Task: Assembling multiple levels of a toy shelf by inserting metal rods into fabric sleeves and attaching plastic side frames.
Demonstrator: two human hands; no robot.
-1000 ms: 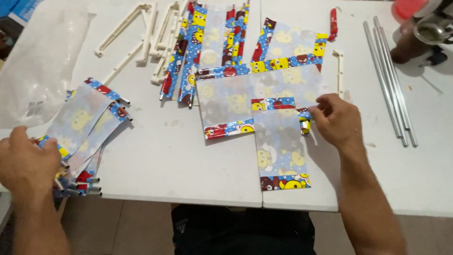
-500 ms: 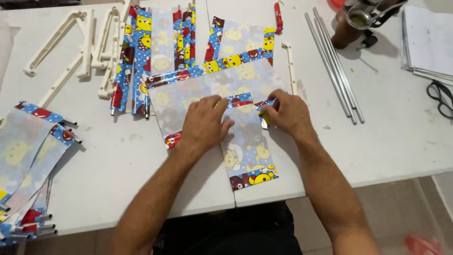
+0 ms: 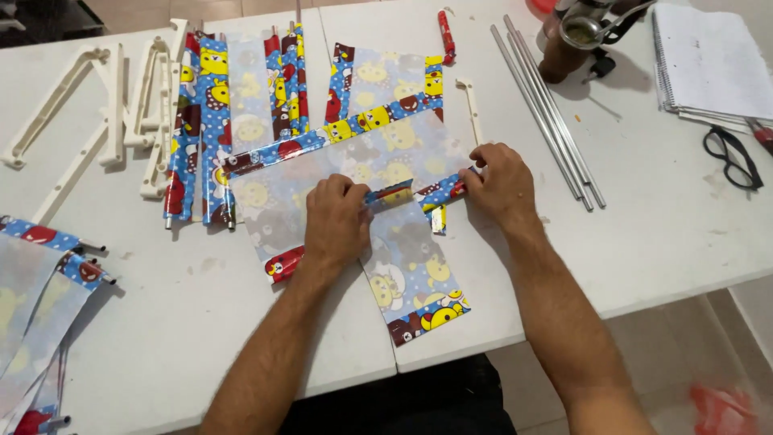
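Observation:
A translucent plastic sheet with a blue cartoon-printed border lies on the white table before me. My left hand grips a rolled blue-and-red hem across its middle. My right hand pinches the right end of that same hem, where a thin rod seems to run inside. More printed sheets lie just beyond.
White plastic frame pieces lie at the far left, metal rods at the right. A brown cup, a notebook and glasses sit at the far right. Finished printed panels rest at the left edge.
My left hand left the panels at the left edge and came to the sheet's hem beside my right hand. The view shifted right.

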